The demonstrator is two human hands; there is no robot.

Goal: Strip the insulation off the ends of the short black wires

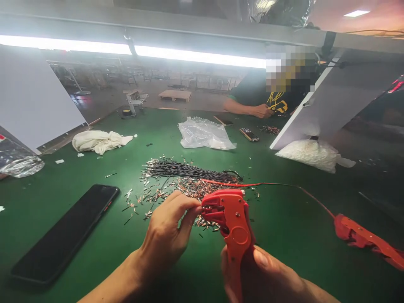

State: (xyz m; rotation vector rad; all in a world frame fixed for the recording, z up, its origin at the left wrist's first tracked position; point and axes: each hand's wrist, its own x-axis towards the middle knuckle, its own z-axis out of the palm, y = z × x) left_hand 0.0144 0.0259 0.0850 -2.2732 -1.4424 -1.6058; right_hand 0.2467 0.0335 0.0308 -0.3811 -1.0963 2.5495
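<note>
While the right hand was closed around the handles of the red tool, just above the green bench, the left hand pinched something at the tool's mouth, too small to tell. The tool looked hard and fairly light, best held by its handles. The thin black wires lying just behind it looked bendy and light, easy to pinch near one end.

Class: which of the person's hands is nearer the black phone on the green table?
Left. The left hand sits just right of the phone, pinching at the head of the red tool. The right hand grips that tool's handle, farther to the right.
</note>
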